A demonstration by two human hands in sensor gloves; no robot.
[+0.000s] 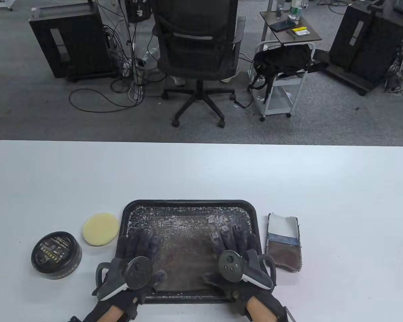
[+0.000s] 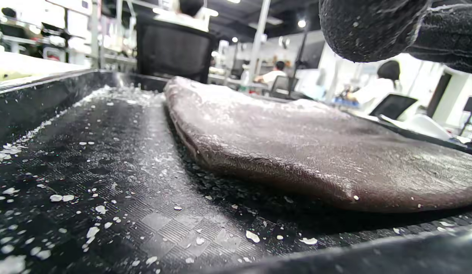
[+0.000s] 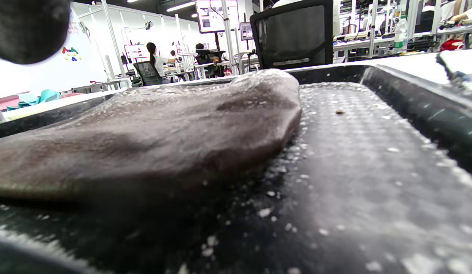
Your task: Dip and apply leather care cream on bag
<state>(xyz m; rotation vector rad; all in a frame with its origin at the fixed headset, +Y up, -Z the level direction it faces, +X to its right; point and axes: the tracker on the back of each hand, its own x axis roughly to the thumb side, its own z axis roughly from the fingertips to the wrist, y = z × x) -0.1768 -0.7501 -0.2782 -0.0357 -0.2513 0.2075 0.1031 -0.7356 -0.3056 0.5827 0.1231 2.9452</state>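
A flat brown leather bag [image 1: 184, 255] lies in a black tray [image 1: 191, 204] speckled with white cream flecks. My left hand [image 1: 139, 245] lies with straight fingers over the bag's left edge, and my right hand [image 1: 233, 239] does the same over its right edge. Neither hand holds anything. A round black cream tin [image 1: 56, 255] with its lid on stands left of the tray, with a yellow sponge pad [image 1: 100, 229] beside it. The left wrist view shows the bag [image 2: 316, 152] close up under my fingertips [image 2: 369, 30]. The right wrist view shows the bag [image 3: 152, 140] and one fingertip [image 3: 26, 26].
A folded cloth [image 1: 284, 242], brown, blue and white, lies just right of the tray. The white table [image 1: 201, 174] stretches beyond the tray. Behind it on the floor stand an office chair [image 1: 198, 50], a small cart [image 1: 282, 80] and cables.
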